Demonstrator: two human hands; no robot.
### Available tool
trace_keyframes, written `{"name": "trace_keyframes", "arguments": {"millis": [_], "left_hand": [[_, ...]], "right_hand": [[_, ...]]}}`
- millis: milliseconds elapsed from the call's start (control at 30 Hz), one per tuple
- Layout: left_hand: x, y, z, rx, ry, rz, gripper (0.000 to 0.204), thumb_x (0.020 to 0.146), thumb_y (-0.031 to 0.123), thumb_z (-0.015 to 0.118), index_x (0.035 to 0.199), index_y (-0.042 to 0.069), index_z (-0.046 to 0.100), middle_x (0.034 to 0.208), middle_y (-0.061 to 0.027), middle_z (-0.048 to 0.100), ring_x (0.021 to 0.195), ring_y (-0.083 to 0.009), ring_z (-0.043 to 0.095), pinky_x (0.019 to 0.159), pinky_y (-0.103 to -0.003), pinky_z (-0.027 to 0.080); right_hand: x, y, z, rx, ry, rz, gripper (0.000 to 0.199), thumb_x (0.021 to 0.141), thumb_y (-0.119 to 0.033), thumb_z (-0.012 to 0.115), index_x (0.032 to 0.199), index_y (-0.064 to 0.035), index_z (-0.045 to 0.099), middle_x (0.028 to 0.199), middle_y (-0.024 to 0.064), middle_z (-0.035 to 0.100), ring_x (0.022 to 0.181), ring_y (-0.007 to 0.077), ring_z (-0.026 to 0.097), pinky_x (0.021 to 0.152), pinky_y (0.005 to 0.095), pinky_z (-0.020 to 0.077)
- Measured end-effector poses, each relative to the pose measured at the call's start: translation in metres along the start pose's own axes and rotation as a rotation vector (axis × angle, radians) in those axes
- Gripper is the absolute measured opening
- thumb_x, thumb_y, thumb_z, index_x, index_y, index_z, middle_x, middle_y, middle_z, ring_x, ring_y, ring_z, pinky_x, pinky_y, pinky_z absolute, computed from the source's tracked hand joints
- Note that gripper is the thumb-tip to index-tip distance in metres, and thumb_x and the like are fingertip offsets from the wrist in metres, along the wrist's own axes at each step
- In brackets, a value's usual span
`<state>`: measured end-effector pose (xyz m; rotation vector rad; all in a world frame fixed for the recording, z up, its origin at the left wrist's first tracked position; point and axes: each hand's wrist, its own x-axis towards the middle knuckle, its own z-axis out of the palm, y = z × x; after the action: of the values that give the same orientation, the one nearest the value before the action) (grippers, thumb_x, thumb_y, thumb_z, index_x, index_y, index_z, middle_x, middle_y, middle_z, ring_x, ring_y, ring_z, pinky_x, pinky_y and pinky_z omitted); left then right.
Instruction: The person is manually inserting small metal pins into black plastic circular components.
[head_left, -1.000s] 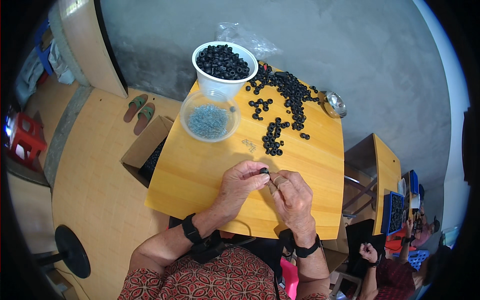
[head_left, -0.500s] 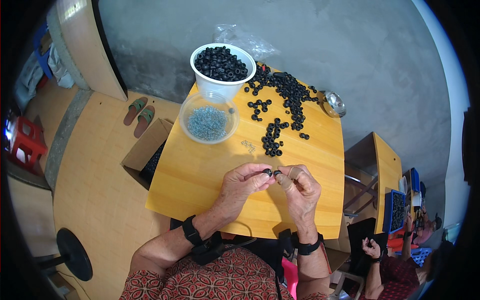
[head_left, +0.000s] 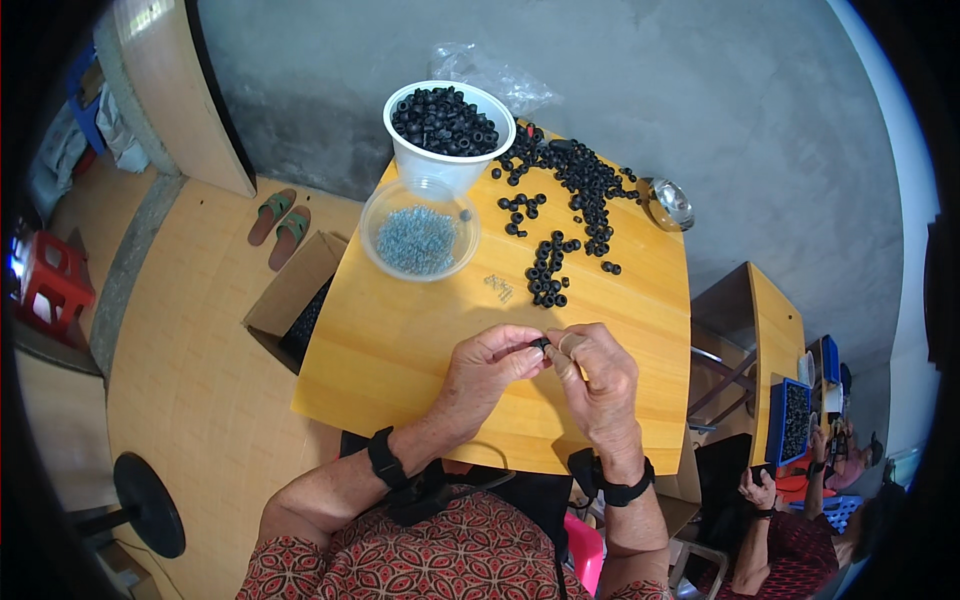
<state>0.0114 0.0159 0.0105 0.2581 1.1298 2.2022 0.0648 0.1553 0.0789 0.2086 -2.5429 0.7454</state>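
Small black ring (head_left: 541, 345) is pinched between both hands over the counter (head_left: 400, 350) near edge: left hand (head_left: 490, 365) at 9 o'clock of it, right hand (head_left: 597, 375) at 3, equally near.

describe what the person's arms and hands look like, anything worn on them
Both forearms are bare, with no gloves on the left hand or right hand. Each wrist carries a black band: the left band and the right band. A ring shows on a right finger. The top is red with a dark ornamental pattern.
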Motion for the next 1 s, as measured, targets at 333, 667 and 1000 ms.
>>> {"name": "trace_keyframes", "arguments": {"millis": [333,667,1000], "left_hand": [[0.000,0.001,0.001,0.084,-0.034,0.024,0.022,0.094,0.006,0.060,0.115,-0.002,0.060,0.105,-0.0086,0.067,0.096,-0.0141,0.065,0.088,-0.027,0.052],[0.003,0.006,0.003,0.091,-0.038,0.014,0.021,0.094,0.006,0.060,0.114,-0.002,0.061,0.105,-0.0081,0.067,0.098,-0.0146,0.065,0.088,-0.028,0.052],[0.000,-0.010,-0.005,0.133,-0.004,0.036,0.022,0.091,0.002,0.063,0.113,-0.003,0.061,0.105,-0.0069,0.066,0.096,-0.0124,0.063,0.088,-0.027,0.051]], "right_hand": [[0.004,0.001,-0.012,0.060,-0.089,0.020,0.012,0.076,0.007,0.065,0.087,0.0020,0.065,0.083,0.0144,0.064,0.076,0.0300,0.065,0.067,0.0363,0.0535],[0.005,0.001,-0.016,0.093,-0.057,0.061,0.009,0.078,0.006,0.063,0.086,0.0029,0.064,0.086,0.0147,0.066,0.077,0.0298,0.065,0.067,0.0356,0.0533],[0.005,-0.016,-0.013,-0.201,-0.203,-0.055,0.021,0.071,0.007,0.065,0.090,-0.0004,0.064,0.086,0.0136,0.062,0.082,0.0315,0.063,0.070,0.0387,0.0534]]}}
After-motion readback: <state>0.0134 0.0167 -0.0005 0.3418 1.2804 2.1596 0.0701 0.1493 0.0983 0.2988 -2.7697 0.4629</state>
